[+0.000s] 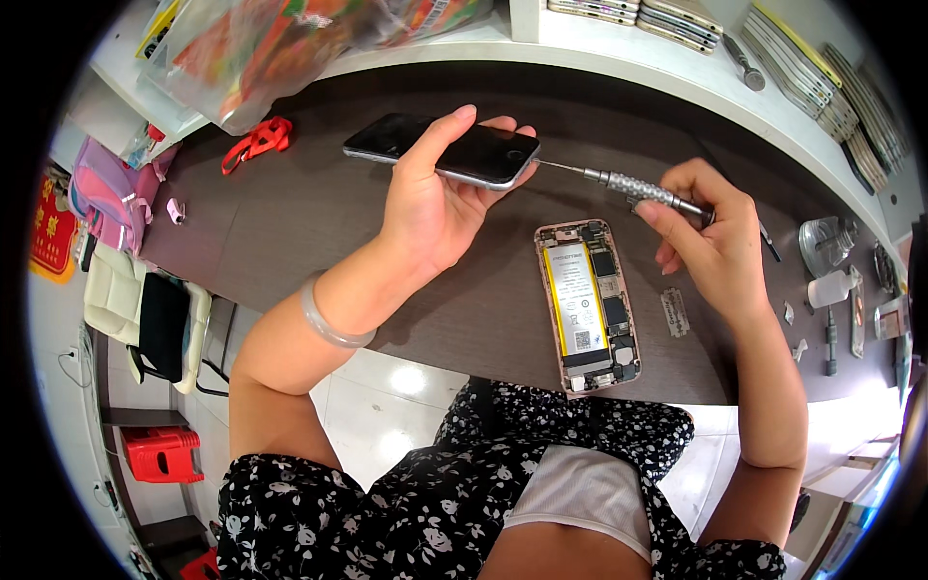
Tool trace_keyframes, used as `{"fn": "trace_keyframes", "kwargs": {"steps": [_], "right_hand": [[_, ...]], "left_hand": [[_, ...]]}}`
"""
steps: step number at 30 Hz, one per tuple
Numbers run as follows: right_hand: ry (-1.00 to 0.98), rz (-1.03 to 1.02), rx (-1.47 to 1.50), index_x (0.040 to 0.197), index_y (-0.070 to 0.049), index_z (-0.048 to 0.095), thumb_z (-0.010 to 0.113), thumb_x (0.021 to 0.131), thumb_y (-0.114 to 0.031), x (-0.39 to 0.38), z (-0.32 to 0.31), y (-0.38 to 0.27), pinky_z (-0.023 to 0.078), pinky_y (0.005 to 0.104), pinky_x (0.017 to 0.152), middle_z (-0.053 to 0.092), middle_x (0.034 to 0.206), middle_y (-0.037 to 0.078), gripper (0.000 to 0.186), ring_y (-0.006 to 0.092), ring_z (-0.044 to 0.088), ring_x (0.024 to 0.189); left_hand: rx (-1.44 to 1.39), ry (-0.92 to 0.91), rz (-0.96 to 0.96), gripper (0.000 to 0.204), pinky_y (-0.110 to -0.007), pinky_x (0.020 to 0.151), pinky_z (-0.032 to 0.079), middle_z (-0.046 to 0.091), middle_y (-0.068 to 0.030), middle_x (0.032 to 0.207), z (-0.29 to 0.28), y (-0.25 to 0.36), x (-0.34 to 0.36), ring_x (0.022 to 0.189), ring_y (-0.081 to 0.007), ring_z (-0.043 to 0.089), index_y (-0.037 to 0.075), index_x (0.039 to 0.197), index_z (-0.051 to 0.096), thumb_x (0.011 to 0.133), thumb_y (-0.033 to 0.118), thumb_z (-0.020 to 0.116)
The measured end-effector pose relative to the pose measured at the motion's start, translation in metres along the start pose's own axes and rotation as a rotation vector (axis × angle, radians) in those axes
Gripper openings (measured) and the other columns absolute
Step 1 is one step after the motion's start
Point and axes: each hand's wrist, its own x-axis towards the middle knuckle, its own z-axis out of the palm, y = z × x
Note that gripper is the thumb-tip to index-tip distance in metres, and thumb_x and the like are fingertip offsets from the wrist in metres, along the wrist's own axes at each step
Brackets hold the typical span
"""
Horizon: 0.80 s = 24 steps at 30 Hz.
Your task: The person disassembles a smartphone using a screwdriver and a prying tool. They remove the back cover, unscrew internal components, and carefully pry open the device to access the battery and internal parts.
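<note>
A dark-fronted smartphone (483, 155) lies across my left hand (430, 198), whose thumb and fingers grip its sides above the table. My right hand (710, 227) is closed around a silver precision screwdriver (628, 186) with a knurled handle. Its thin shaft points left, and the tip meets the phone's bottom edge; whether it sits in a screw is too small to tell. Below, between my arms, an opened phone housing (619, 290) in rose gold lies on the table, showing a battery (580, 300) with yellow edges and dark circuit parts.
A razor blade (674, 312) lies right of the housing. Glass and plastic bottles (828, 288) stand at the table's right side. A red strap (258, 143) lies at the far left. Stacked phones (681, 21) and a filled plastic bag (280, 58) occupy the white shelf behind.
</note>
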Motion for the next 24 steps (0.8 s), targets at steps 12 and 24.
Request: {"fn": "trace_keyframes", "kwargs": {"steps": [12,24], "right_hand": [[0.039,-0.018,0.068,0.077,0.002,0.061,0.068,0.083,-0.022,-0.003,0.004,-0.008,0.041,0.0190,0.039,0.058,0.058,0.003,0.026,0.0050,0.052,0.044],[0.031,-0.040,0.086,0.082,0.002,0.061,0.068,0.082,-0.018,-0.001,0.004,-0.002,0.042,0.0194,0.039,0.057,0.058,0.002,0.021,0.0043,0.052,0.045]], "left_hand": [[0.019,0.023,-0.006,0.012,-0.040,0.083,0.053,0.063,-0.0164,0.100,0.001,-0.001,0.000,0.104,-0.0332,0.059,0.007,0.085,0.057,0.085,0.019,0.059],[0.006,0.027,-0.018,0.013,-0.040,0.082,0.054,0.063,-0.0163,0.099,0.000,0.001,0.001,0.104,-0.0330,0.058,0.007,0.085,0.056,0.085,0.020,0.059]]}}
